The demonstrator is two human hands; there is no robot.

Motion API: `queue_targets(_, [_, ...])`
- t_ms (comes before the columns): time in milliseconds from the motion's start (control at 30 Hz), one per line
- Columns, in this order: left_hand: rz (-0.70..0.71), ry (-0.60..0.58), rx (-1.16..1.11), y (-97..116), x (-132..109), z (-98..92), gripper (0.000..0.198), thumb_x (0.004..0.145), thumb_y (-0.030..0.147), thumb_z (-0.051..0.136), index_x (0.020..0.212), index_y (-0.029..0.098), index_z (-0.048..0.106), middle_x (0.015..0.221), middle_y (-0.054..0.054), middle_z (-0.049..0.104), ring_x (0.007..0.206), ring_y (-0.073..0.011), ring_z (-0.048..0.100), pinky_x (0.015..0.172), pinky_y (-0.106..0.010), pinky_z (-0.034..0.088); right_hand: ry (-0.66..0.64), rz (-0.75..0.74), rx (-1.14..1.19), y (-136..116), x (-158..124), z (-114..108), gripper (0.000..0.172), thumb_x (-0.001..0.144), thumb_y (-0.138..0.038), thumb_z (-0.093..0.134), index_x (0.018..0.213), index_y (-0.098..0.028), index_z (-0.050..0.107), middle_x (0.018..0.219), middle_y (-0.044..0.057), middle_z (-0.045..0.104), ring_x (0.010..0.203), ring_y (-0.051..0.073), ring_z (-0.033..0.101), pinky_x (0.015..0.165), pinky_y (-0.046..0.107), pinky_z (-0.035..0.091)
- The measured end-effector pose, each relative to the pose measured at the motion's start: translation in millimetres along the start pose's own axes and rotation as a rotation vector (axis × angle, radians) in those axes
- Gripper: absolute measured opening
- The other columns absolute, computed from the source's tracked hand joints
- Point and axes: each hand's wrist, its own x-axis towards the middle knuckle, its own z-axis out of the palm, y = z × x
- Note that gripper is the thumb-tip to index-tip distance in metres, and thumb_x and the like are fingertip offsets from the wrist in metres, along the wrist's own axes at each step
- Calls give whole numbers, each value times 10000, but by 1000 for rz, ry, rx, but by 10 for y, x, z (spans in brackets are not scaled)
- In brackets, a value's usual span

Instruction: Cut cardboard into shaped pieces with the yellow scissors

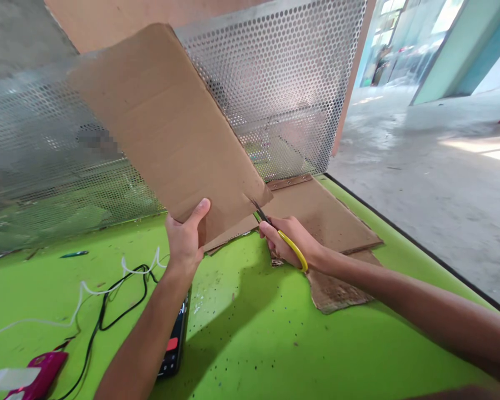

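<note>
- cardboard sheet (162,128), broad, flat and brown, could flex or swing at its near right corner, as only the left hand (185,239) seems to support it.
- yellow-handled metal scissors (294,250) could snag or tear that edge if tilted.
- left hand: clamped on the sheet's near edge, thumb on its face, fingers hidden behind.
- right hand (290,238): curled round the scissors, apart from the left.
- sheet: raised and slanted above the light green table (250,328), before a perforated grey metal screen (275,66).
</note>
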Motion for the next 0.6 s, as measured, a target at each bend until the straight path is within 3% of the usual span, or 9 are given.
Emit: queue_targets(600, [-61, -41, 52, -62, -126, 42, 511, 570, 292, 929, 1026, 196, 719, 1084, -111, 761, 1047, -284, 710, 932, -423, 604, 69, -14, -83, -35, 27, -33, 505, 1048, -480, 310, 617, -238, 411, 496, 2, 542, 452, 127, 498, 533, 256, 345])
